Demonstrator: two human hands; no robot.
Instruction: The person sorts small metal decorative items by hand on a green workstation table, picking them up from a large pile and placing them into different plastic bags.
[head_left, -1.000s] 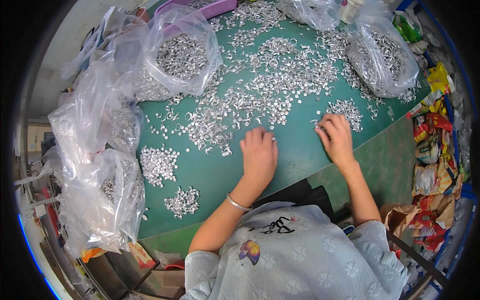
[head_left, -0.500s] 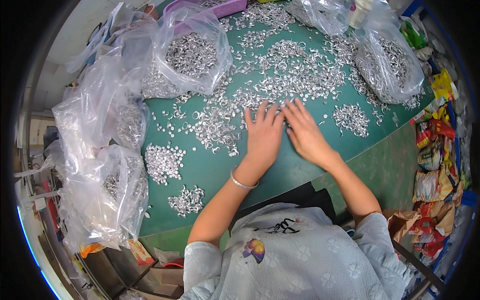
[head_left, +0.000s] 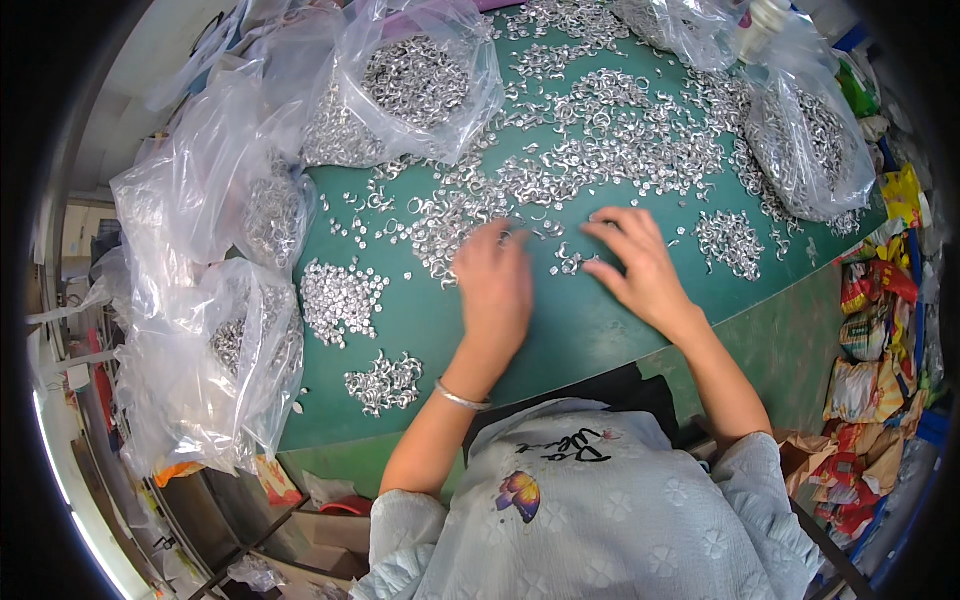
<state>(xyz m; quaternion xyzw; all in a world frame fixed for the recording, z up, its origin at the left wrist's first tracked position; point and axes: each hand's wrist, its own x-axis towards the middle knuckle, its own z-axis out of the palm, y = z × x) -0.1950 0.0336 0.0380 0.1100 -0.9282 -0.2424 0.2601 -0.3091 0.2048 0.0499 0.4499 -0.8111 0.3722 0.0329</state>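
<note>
Head view: we are drawing our bare left hand — too blurred to tell its grip — from our loosely uncurled bare right hand; small silvery metal pieces are now lying between, seemingly easier to reach.

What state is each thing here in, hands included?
Left hand: blurred, grip unclear.
Right hand: fingers bent, thumb apart.
Silver pieces between hands: loose, scattered.
Main pile: loose, spread wide.
Upper-left bag: open, holding pieces.
Lower-left bag: crumpled, pieces showing through.
Far-right bag: bulging with pieces.
Bracelet: worn, left wrist.
Green table: partly covered.
</note>
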